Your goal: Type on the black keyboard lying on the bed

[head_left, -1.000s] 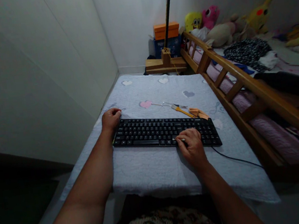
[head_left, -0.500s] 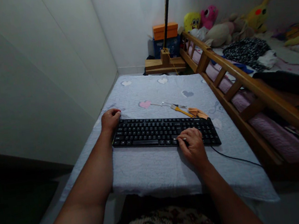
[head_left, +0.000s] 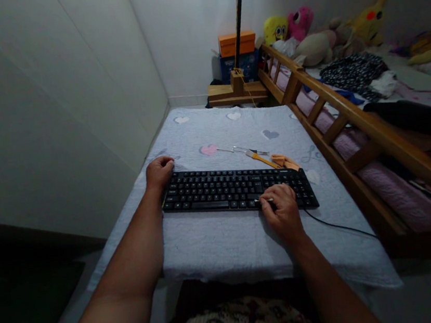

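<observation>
A black keyboard (head_left: pixel 211 189) lies flat across the table. My left hand (head_left: pixel 159 172) is closed at its upper left corner, the fingers curled against the edge. Over the keys near the arrow and number pad area, my right hand (head_left: pixel 281 207) pinches a thin cotton swab (head_left: pixel 258 201), whose white tip points left onto the keys. Behind the keyboard lie a thin white stick (head_left: pixel 225 150), a slim metal tool with a dark end (head_left: pixel 259 152), a flat brush with a yellow handle (head_left: pixel 263 160) and a folded orange cloth (head_left: pixel 285 162).
A pale blue cloth with hearts (head_left: pixel 209 241) covers the table. The keyboard's cable (head_left: pixel 341 226) runs off to the right. A wooden bed rail (head_left: pixel 350 105) borders the right side, with plush toys beyond. A wooden stand (head_left: pixel 237 91) and an orange box (head_left: pixel 237 43) are behind.
My right hand has slid slightly to the right along the keys with the cotton swab. My left hand stays at the keyboard's corner.
</observation>
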A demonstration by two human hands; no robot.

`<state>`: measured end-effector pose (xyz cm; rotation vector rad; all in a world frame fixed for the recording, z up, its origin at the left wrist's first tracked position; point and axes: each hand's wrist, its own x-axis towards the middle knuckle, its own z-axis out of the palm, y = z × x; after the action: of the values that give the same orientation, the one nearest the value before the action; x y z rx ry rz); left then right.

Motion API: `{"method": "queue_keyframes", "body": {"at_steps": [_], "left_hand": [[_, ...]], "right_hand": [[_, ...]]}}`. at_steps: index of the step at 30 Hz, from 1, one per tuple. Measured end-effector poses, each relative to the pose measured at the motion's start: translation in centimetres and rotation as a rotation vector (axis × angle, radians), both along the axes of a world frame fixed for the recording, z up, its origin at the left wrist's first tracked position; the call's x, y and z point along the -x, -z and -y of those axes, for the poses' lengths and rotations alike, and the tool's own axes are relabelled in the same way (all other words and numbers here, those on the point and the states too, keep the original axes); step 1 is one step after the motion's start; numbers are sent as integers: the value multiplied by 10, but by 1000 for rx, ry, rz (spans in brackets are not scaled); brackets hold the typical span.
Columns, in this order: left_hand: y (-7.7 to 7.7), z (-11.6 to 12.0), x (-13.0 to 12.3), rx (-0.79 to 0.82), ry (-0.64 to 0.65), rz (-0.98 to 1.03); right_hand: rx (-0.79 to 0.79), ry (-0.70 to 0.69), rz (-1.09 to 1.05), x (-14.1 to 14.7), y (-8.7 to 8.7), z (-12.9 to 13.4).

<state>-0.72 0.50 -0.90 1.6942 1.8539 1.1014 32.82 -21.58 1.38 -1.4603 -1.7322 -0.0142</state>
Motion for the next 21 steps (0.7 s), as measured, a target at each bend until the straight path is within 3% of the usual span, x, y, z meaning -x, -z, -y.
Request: {"method": "queue_keyframes", "body": {"at_steps": [11, 21], "left_hand": [[0, 0, 0, -1, -2, -1], [-3, 1, -2, 1, 2, 12]], "right_hand": [[16, -51, -30, -1, -4, 3], [4, -8, -14, -2, 0, 1]]}}
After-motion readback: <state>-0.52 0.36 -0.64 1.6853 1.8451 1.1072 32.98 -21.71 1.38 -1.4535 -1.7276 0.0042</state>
